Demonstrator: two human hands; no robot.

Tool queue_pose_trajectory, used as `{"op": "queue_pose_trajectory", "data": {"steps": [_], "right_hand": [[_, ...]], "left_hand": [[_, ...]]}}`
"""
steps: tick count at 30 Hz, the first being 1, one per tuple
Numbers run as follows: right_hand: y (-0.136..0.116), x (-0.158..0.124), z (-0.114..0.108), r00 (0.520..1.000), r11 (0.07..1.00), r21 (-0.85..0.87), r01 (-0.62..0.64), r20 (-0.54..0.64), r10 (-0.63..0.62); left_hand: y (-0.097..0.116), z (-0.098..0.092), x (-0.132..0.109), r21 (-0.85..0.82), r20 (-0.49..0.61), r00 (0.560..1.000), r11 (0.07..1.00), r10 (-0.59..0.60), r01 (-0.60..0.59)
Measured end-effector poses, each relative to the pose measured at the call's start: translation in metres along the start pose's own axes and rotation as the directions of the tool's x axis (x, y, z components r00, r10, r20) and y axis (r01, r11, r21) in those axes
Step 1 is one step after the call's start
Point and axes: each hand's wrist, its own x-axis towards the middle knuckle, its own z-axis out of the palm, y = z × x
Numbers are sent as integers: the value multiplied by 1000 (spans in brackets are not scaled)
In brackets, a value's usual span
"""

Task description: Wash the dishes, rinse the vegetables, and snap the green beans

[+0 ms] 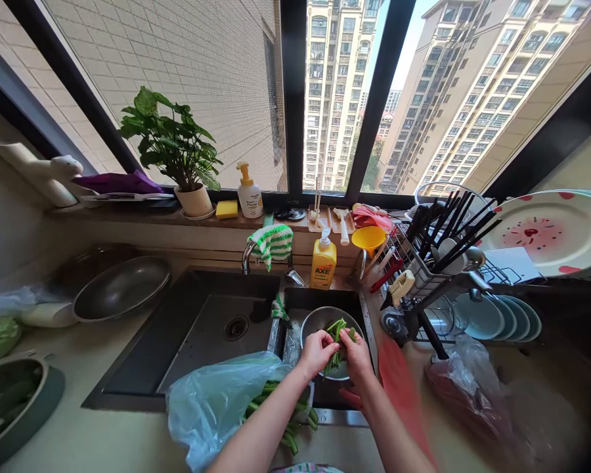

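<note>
Over the right sink basin, my left hand (318, 355) and my right hand (355, 353) are close together, fingertips pinched on green vegetable stalks (335, 326). Beneath them is a round metal bowl (308, 320) with more green pieces inside, partly hidden by my hands. Longer green stalks (290, 439) stick out of a clear plastic bag (211, 401) at the counter's front edge, below my left forearm. A red rubber glove (398, 387) drapes by the basin's right side.
A wide dark sink basin (201, 348) lies left of the bowl. Behind it are a cloth-covered faucet (270, 243) and a yellow soap bottle (324, 261). The dish rack (436, 279) with chopsticks and plates crowds the right. A wok (123, 289) sits at left.
</note>
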Motion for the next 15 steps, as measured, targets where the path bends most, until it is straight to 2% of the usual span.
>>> {"op": "queue_pose_trajectory", "data": {"steps": [2,4,5,7,10,12,15], "right_hand": [[1,1,2,999,1000,1,19,-35,-19],[1,2,3,998,999,-20,41,-39,-42],[0,3,3,999,999,-32,38,-27,-39],[-1,5,0,1000,999,-52,2,17,-1],[-5,9,-6,995,995,-73,-64,66,69],[-7,11,-10,993,993,-84,-78,85,85],[-11,10,-11,991,994,-98,-56,119,68]], "left_hand": [[4,4,-2,123,-64,990,986,123,-115],[8,7,-5,123,-109,981,981,162,-149],[9,8,-5,68,-102,986,990,129,-122],[12,5,-6,-140,3,1000,990,-16,16],[16,-7,-4,-464,242,954,843,-175,272],[18,-14,-3,-552,297,936,766,-190,330],[19,-20,-3,-584,291,937,739,-196,336]]}}
